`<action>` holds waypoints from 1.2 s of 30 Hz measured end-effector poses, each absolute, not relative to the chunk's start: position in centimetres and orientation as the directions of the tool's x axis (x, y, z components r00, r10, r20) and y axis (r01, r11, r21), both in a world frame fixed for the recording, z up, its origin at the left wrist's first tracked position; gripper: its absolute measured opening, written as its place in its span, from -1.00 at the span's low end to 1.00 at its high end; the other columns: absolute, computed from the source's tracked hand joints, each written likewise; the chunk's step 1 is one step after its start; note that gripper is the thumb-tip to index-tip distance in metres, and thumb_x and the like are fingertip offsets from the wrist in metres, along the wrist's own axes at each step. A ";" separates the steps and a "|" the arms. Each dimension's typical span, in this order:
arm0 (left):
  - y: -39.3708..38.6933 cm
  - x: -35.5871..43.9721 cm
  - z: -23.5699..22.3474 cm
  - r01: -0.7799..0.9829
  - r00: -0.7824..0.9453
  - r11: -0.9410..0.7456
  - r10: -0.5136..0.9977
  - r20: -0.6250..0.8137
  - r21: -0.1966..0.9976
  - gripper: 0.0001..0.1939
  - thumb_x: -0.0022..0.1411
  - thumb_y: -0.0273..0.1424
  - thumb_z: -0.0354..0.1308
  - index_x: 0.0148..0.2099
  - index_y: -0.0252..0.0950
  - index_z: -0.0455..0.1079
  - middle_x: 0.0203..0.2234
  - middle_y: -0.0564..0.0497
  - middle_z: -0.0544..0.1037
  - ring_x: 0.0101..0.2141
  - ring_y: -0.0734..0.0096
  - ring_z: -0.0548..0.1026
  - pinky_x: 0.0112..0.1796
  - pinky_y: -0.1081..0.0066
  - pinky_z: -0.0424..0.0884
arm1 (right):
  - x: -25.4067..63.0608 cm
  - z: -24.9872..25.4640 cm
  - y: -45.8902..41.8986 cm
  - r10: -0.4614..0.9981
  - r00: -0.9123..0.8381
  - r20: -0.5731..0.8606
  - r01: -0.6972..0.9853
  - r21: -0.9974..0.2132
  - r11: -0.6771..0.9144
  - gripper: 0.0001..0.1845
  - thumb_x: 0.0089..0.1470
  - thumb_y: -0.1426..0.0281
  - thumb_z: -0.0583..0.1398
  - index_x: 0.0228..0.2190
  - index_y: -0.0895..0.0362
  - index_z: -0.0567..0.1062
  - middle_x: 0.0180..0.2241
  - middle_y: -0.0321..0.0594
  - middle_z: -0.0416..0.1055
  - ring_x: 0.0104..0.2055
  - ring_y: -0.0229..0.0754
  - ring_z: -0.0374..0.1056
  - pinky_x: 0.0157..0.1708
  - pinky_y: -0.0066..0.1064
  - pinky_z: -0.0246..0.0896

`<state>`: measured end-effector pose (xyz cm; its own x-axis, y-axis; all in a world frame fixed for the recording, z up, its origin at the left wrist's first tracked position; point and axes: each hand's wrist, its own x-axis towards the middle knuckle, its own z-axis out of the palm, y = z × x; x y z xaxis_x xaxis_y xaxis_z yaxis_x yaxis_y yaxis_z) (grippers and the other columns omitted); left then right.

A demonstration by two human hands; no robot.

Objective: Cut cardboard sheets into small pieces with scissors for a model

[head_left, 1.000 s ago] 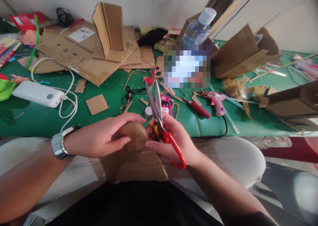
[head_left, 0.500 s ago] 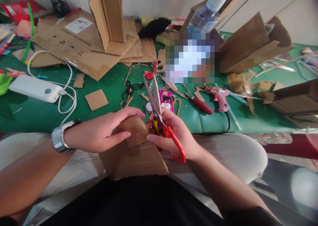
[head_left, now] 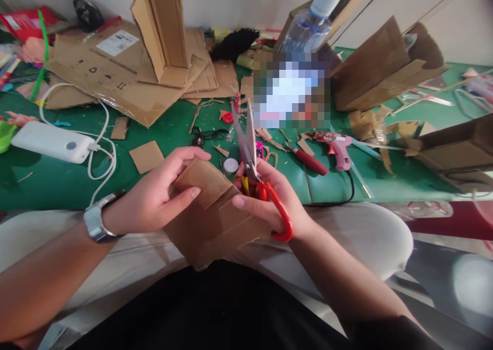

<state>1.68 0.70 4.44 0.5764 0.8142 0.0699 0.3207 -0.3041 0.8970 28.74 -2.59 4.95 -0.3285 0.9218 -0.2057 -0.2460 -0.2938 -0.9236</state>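
A bent piece of cardboard [head_left: 215, 227] is held over my lap, in front of the green table's edge. My left hand [head_left: 162, 191] grips its left side, with the thumb on the near face and the fingers behind the upper edge. In my right hand [head_left: 277, 198] are red-handled scissors [head_left: 248, 150], blades pointing up and slightly parted. The right thumb lies along the cardboard's right edge, so this hand seems to touch the cardboard too. Something small and yellow [head_left: 245, 186] shows by the right fingers. Behind the blades, a pink toy car [head_left: 261, 149] is mostly covered.
On the green table [head_left: 173, 129] lie a white power bank [head_left: 52, 142] with its cable, a cardboard square [head_left: 146, 156], a red-handled tool [head_left: 311, 161] and a pink glue gun [head_left: 341, 150]. Flattened boxes [head_left: 127, 83], a plastic bottle [head_left: 311, 26] and a tall cardboard box [head_left: 385, 67] stand farther back.
The cardboard has turned, its lower corner swinging toward my lap's middle. Both hands keep their hold. The scissors have shifted slightly right, and a white round lid beside them shows more fully.
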 end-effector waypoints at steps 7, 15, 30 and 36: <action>-1.1 2.3 5.2 0.467 0.566 -0.398 0.821 0.079 0.789 -0.39 0.45 -0.43 0.20 0.45 -0.04 0.19 0.31 -0.15 0.47 0.24 0.02 0.55 0.19 0.08 0.60 | 28.7 5.4 -2.5 0.915 -0.357 -0.190 -0.164 -0.951 -0.262 -0.45 -0.10 0.42 0.62 -0.20 0.05 0.45 -0.39 -0.43 0.44 -0.39 -0.30 0.31 -0.37 -0.46 0.27; -1.9 2.7 5.3 0.481 0.548 -0.490 0.815 0.186 0.727 -0.37 0.45 -0.45 0.19 0.46 0.04 0.17 0.27 -0.13 0.53 0.21 -0.03 0.59 0.17 -0.05 0.64 | 28.8 5.6 -2.7 0.931 -0.346 -0.114 -0.145 -0.974 -0.173 -0.49 -0.04 0.35 0.61 -0.19 0.06 0.46 -0.37 -0.40 0.44 -0.40 -0.29 0.30 -0.38 -0.44 0.25; -3.9 4.3 5.9 0.558 0.603 -0.698 0.712 0.359 0.448 -0.22 0.40 -0.64 0.14 0.51 0.01 0.06 0.03 -0.08 0.68 -0.04 0.02 0.68 0.02 -0.07 0.57 | 28.2 6.3 -3.1 0.950 -0.214 -0.229 -0.064 -0.967 -0.247 -0.51 -0.03 0.33 0.55 -0.19 0.05 0.41 -0.51 -0.49 0.34 -0.53 -0.33 0.16 -0.54 -0.47 0.01; -4.2 4.2 5.9 0.601 0.612 -0.698 0.715 0.338 0.391 -0.21 0.44 -0.61 0.12 0.54 0.07 -0.01 0.07 -0.07 0.69 0.00 0.02 0.68 0.05 -0.08 0.57 | 27.7 6.2 -3.2 0.953 -0.188 -0.239 -0.110 -0.959 -0.263 -0.50 -0.04 0.32 0.55 -0.21 0.04 0.40 -0.51 -0.50 0.34 -0.52 -0.34 0.14 -0.52 -0.48 0.02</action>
<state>4.24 -4.18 5.88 0.6117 0.7155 0.3375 0.6006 -0.6977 0.3906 27.75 -3.20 6.22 -0.1881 0.9525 -0.2395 -0.1101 -0.2627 -0.9586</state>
